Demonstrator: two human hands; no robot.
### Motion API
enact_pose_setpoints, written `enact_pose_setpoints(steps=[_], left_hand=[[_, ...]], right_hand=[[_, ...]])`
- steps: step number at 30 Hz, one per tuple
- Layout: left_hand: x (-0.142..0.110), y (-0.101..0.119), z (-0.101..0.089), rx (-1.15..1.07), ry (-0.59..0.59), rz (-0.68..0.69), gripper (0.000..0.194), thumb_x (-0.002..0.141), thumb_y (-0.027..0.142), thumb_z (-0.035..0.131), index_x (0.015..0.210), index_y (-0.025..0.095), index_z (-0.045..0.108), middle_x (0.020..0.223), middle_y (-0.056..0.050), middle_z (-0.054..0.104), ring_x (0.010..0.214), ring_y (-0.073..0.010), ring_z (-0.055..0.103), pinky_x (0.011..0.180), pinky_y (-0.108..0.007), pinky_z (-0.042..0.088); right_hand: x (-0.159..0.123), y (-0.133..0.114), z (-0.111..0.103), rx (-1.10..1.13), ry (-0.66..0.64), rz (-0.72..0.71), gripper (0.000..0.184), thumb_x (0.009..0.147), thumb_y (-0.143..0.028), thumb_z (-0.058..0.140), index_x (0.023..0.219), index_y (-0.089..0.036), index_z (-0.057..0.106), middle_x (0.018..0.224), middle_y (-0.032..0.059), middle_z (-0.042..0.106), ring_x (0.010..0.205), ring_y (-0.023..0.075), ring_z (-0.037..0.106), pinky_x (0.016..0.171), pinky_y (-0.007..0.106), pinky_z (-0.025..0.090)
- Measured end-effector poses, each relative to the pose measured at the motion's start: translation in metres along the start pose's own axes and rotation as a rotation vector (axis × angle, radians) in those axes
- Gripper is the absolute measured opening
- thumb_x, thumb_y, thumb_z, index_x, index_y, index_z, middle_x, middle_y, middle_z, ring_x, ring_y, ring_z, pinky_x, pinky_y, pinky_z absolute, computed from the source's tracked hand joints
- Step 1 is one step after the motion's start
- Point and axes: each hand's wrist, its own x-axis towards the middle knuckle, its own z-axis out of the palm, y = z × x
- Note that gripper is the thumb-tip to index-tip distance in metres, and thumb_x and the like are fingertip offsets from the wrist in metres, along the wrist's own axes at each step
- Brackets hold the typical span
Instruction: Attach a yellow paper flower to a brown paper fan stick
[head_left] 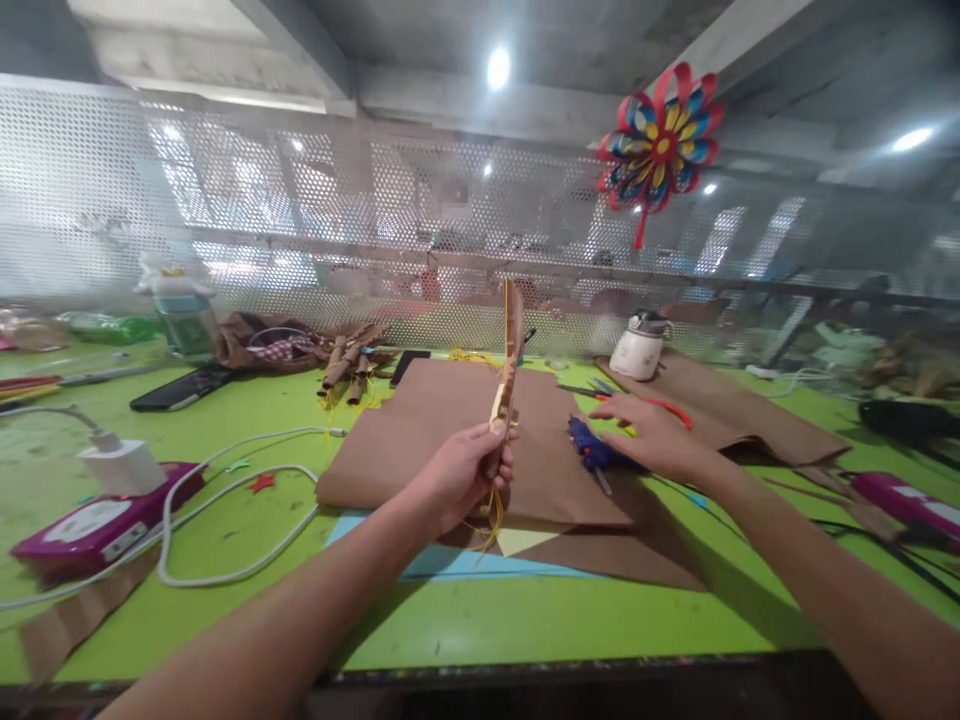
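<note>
Upright in my left hand (480,465) is a narrow brown paper craft piece (513,345) with a yellow edge and a pale band. My fingers are closed round its lower end, and yellow string (491,525) hangs below them. My right hand (651,432) is open, fingers stretched out to the left and holding nothing I can see. It hovers just by a blue glue gun (589,445) and scissors with red handles (675,410); whether it touches either I cannot tell. Under both hands lies a stack of brown paper sheets (420,430).
Rolled brown paper tubes (345,365) lie at the back left, near a black phone (184,387). A purple power strip (112,520) with a white cable (225,582) stands on the left. At the back right are a white bottle (639,350) and another brown sheet (727,400).
</note>
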Motion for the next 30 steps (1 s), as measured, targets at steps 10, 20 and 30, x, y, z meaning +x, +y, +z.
enact_pose_setpoints(steps=[10,20,30], left_hand=[[-0.002,-0.006,0.011,0.243,0.042,0.076,0.023,0.079,0.036,0.057,0.078,0.015,0.048,0.061,0.003,0.048,0.047,-0.0051,0.043,0.046,-0.017,0.034],[-0.004,-0.008,0.016,0.3,0.04,0.069,0.022,0.077,0.035,0.058,0.073,0.016,0.046,0.06,0.004,0.047,0.047,-0.0056,0.043,0.046,-0.018,0.033],[-0.002,-0.01,0.011,0.236,0.006,0.006,0.024,0.078,0.037,0.058,0.074,0.016,0.046,0.061,0.003,0.048,0.047,-0.0049,0.043,0.047,-0.017,0.033]], right_hand=[[0.038,-0.08,0.017,0.998,0.22,0.195,0.03,0.074,-0.043,0.06,0.082,-0.014,0.061,0.074,0.004,0.062,0.065,0.0128,0.057,0.055,0.024,0.045],[0.034,-0.082,0.022,1.258,0.239,0.284,0.02,0.068,-0.033,0.068,0.076,-0.016,0.062,0.068,-0.0001,0.06,0.053,0.0079,0.05,0.05,0.022,0.039],[0.031,-0.082,0.029,1.236,0.293,0.231,0.015,0.068,-0.028,0.068,0.075,-0.016,0.061,0.065,-0.0003,0.061,0.054,0.0095,0.054,0.048,0.022,0.042]])
